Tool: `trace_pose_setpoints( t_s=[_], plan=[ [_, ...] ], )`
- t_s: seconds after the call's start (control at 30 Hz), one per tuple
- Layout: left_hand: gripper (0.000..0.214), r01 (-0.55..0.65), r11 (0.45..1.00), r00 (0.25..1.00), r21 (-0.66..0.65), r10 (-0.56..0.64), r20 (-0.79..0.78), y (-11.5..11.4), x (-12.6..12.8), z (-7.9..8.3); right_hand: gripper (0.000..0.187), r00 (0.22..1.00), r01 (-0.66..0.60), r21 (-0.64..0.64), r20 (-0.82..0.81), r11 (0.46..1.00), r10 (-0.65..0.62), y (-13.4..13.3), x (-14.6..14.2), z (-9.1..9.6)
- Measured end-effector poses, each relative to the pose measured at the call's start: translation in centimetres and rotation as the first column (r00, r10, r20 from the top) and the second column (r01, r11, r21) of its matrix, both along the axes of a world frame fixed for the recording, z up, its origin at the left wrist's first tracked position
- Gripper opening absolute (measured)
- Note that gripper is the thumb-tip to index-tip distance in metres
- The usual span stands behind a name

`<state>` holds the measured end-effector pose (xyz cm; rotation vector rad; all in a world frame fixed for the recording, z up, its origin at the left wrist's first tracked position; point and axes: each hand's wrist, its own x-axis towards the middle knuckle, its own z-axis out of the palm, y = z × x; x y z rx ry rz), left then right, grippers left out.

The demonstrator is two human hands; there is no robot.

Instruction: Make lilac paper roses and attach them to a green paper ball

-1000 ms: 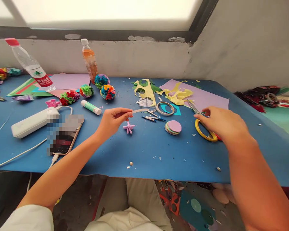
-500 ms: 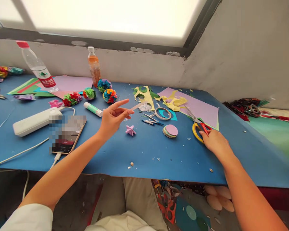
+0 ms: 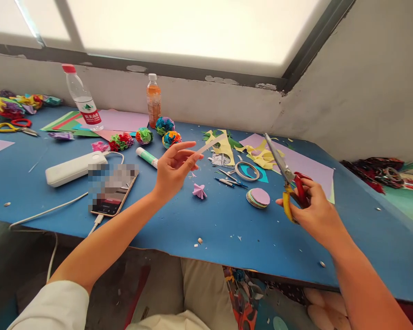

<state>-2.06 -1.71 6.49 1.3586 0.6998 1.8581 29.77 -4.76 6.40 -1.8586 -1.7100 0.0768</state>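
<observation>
A pale strip (image 3: 209,145) is being pinched by the left hand (image 3: 176,168), seemingly for straightness. Scissors (image 3: 287,173) are being gripped by the right hand (image 3: 315,214).

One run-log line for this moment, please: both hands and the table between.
left hand: pinching pale strip | right hand: gripping scissors | blue table: folded purple piece, stacked discs

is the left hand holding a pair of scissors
No, the left hand pinches a thin pale strip, while the right hand holds a pair of scissors.
</observation>
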Motion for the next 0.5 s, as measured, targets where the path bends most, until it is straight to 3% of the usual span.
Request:
trace_pose_setpoints(
  t_s=[0.13,0.37,0.43,0.5],
  plan=[
    [0.024,-0.089,0.996,0.995,0.025,0.087,0.042,0.2,-0.3,0.3,0.064,0.993,-0.076,-0.078,0.086,0.994,0.082,0.1,-2.6,1.6],
    [0.025,-0.153,0.988,0.988,-0.026,0.153,-0.005,0.5,-0.4,0.2,0.066,0.944,-0.249,-0.035,0.217,0.968,0.251,2.0,-4.0,2.3],
    [0.029,-0.135,0.990,0.991,-0.052,0.136,0.010,0.8,-0.4,0.0,0.065,0.955,-0.260,-0.087,0.126,0.962,0.269,2.2,-4.4,2.1],
    [0.039,-0.078,0.993,0.996,-0.086,0.082,0.036,0.9,-0.3,-0.1,0.061,0.945,-0.321,-0.104,-0.105,0.941,0.310,2.0,-4.5,1.7]
  ],
)
